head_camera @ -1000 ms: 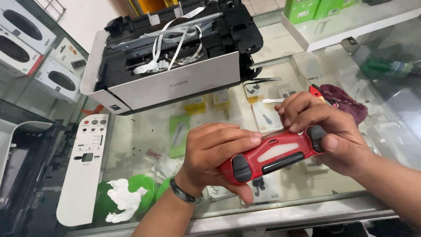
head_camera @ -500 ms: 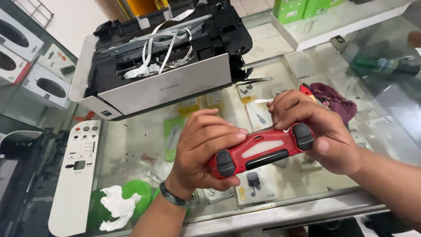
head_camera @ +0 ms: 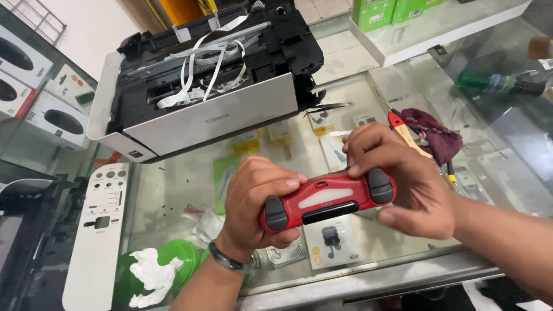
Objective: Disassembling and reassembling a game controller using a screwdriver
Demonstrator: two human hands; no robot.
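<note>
An opened printer point(head_camera: 207, 86) sits beyond the hands and a maroon cloth point(head_camera: 436, 136) lies beside the right hand point(head_camera: 403, 178), while both it and the left hand point(head_camera: 253, 201) clamp a red game controller point(head_camera: 325, 198) with dark triggers between them.

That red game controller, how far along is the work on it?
Done: the red controller looks closed, its shell in one piece. In hand: the left hand and right hand grip it at either end above the glass counter. Left: the printer behind lies open, ribbon cables exposed, and a screwdriver lies unused.
</note>
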